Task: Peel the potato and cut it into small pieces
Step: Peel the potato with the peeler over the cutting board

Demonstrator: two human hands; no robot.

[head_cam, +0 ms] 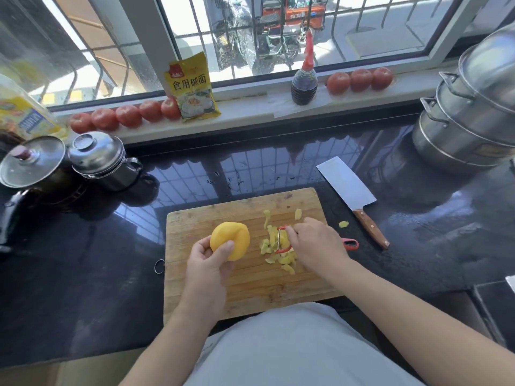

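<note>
The potato (230, 238) is in the person's left hand (207, 270), held just above the left half of the wooden cutting board (200, 215). The fingers curl up around its near side and the thumb presses on its front, so the hand cups it from below. What shows of the potato is bare yellow flesh with no skin on it.

The right hand (316, 246) is to the right of the potato, a short way apart from it, low over the board. Its fingers are closed around a red-handled peeler (282, 239); the metal blade and red head stick out on the hand's left side, facing the potato, and the looped end of the handle pokes out on the right, past the board's edge. The blade hangs right over a loose heap of peelings (274, 246) that lies on the board between the two hands. A few more scraps lie further back on the board, and one lies off it on the dark counter (278, 162).

A cleaver (349, 192) with a wooden handle lies flat on the counter to the right of the board, well apart from both hands. Behind, along the window sill (250, 114), there are two rows of tomatoes (125, 115), a yellow packet (192, 87) and a dark bottle (304, 84). A steel steamer pot (468, 121) stands at the far right, and two lidded metal pots (103, 160) at the left.
</note>
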